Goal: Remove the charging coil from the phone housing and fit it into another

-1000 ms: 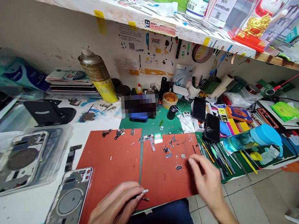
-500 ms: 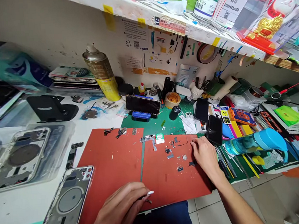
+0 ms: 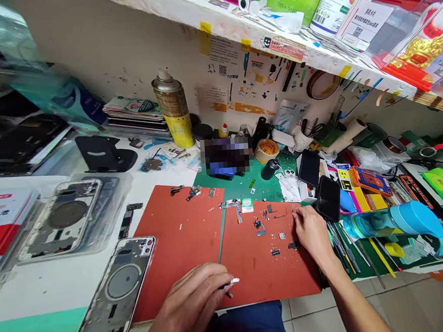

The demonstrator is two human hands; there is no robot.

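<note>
My left hand (image 3: 195, 302) is closed at the front edge of the red mat (image 3: 182, 254), with a small metallic part (image 3: 234, 281) showing at its fingertips. At the mat's right side, my right hand (image 3: 311, 230) rests with its fingers drawn together; whatever they hold, if anything, is too small to name. Just left of it are a thin dark strip (image 3: 281, 215), a small black part (image 3: 293, 245) and a silver piece (image 3: 282, 236). A camera-like flex part (image 3: 259, 225) and a long flex cable (image 3: 231, 204) lie farther left.
An open phone housing (image 3: 118, 289) overlaps the mat's left edge; another housing (image 3: 67, 212) sits on plastic behind it. Tweezers and pens (image 3: 343, 246), a blue bottle (image 3: 396, 220) and black phones (image 3: 328, 199) are at the right. A spray can (image 3: 174, 108) stands behind.
The view has turned left, so the bench items appear farther right. Both hands stay at nearly the same places over the mat, the left one still with the metallic part.
</note>
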